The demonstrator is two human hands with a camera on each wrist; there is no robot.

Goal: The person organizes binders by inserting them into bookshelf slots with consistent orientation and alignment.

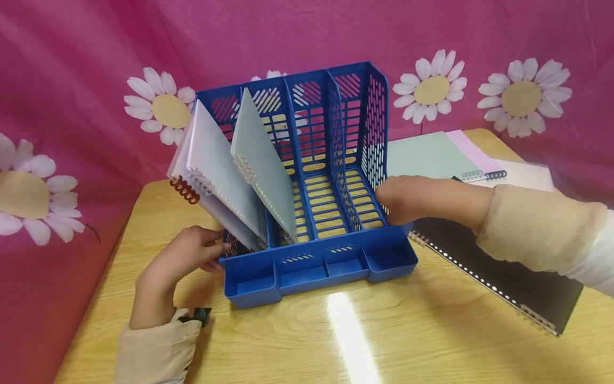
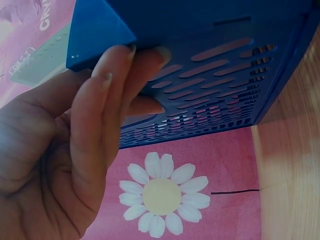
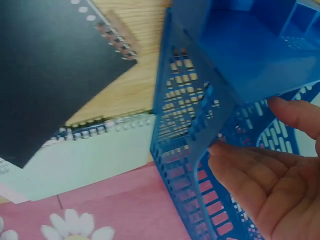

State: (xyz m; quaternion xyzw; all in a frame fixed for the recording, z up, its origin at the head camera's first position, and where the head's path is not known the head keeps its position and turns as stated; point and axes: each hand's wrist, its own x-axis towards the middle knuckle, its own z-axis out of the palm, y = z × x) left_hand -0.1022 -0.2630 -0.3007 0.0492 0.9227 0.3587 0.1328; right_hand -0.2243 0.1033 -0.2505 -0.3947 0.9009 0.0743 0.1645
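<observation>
A blue plastic file rack (image 1: 312, 261) stands on the table, tilted a little in the head view, with upright slotted dividers and small trays along its front. My left hand (image 1: 194, 248) grips its front left corner, fingers against the slotted side wall (image 2: 215, 75) in the left wrist view. At the opposite side, my right hand (image 1: 408, 197) holds the front edge of the right side wall (image 3: 200, 115). White-covered spiral notebooks (image 1: 220, 165) lean in the leftmost compartment. A pale grey-green spiral notebook (image 1: 264, 165) leans in the compartment beside them.
A black spiral notebook (image 1: 503, 277) lies right of the rack, partly under my right forearm. Behind it are a pale green notebook (image 1: 427, 154), a pink one (image 1: 472, 149) and a white one (image 1: 527, 173). A pink daisy-print cloth (image 1: 307, 32) hangs behind the wooden table (image 1: 268, 341).
</observation>
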